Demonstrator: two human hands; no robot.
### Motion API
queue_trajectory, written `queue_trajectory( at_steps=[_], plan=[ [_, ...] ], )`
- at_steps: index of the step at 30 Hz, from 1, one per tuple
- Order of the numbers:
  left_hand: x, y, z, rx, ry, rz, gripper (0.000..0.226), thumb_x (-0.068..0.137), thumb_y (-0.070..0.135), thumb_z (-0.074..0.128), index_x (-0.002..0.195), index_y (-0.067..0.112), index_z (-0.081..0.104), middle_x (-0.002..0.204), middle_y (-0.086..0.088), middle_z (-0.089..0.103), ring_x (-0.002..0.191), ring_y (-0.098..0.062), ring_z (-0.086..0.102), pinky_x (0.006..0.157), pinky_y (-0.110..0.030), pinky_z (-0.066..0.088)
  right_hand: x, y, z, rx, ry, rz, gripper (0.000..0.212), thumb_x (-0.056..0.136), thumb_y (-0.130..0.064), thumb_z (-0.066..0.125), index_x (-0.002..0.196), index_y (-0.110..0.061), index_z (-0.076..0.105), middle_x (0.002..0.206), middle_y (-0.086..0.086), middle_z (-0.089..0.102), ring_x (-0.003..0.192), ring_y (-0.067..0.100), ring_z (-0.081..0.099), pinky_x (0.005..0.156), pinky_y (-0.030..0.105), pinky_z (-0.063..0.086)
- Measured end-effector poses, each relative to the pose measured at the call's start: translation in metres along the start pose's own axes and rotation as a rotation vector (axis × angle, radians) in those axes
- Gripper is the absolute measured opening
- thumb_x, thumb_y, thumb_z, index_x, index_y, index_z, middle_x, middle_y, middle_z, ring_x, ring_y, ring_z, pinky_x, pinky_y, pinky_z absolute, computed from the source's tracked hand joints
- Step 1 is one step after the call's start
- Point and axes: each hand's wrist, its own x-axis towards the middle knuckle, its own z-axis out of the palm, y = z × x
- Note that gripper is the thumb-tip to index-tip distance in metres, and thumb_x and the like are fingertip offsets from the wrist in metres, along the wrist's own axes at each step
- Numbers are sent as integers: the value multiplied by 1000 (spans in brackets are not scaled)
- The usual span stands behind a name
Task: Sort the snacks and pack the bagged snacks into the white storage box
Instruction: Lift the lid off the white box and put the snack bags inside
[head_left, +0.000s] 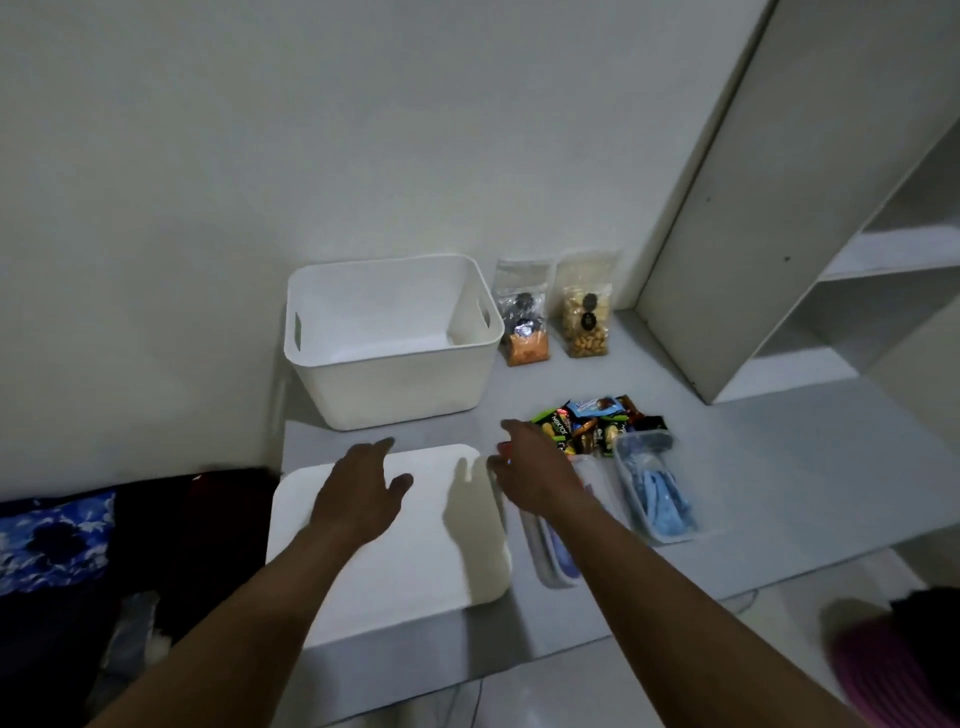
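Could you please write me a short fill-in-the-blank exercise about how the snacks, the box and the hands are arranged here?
1. The white storage box holds ____ snacks so far.
2. ____ clear bags of snacks stand upright beside the box.
3. The left hand hovers over the flat white ____.
4. The right hand reaches toward the pile of small ____ snacks.

Missing words: no; Two; lid; wrapped

Clear tub (655, 493) of blue items on the grey counter (779, 467) — shelving (883, 260) at right.
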Motion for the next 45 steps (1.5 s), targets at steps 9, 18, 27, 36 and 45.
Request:
queue_trajectory(
  at_steps=[9,18,27,36,45],
  plan=[
    [54,156,0,14,-45,195,51,94,42,56,140,22,47,137,-8,53,126,-25,50,101,-33,41,38,51,-133,-54,137,65,56,97,-27,57,147,-10,37,147,14,45,132,30,46,103,35,40],
    [151,271,49,-135,5,200,47,92,34,62,137,19,54,137,-5,58,122,-24,55,94,-29,43,146,124,-217,-23,160,-8,58,94,-20,61,147,-16,37,143,14,46,131,31,46,103,35,40],
    [278,273,106,-179,342,-81,45,84,31,69,124,24,51,126,-12,55,113,-34,55,91,-49,51,287,186,-204,-14,195,-43,60,95,-25,58,149,-18,32,152,8,36,127,31,49,94,36,42],
    [345,261,138,-324,524,-405,57,80,20,74,125,19,39,119,-17,61,106,-39,60,83,-46,52,355,218,-166,49,222,-69,59,91,-27,65,139,-23,33,133,10,51,117,30,55,92,43,50],
    [355,256,134,-342,575,-297,28,83,13,63,111,20,59,98,-14,69,92,-35,65,71,-34,48,362,235,-166,-14,199,-219,37,91,-21,58,125,-36,55,110,2,53,102,23,57,82,35,52]
  ],
)
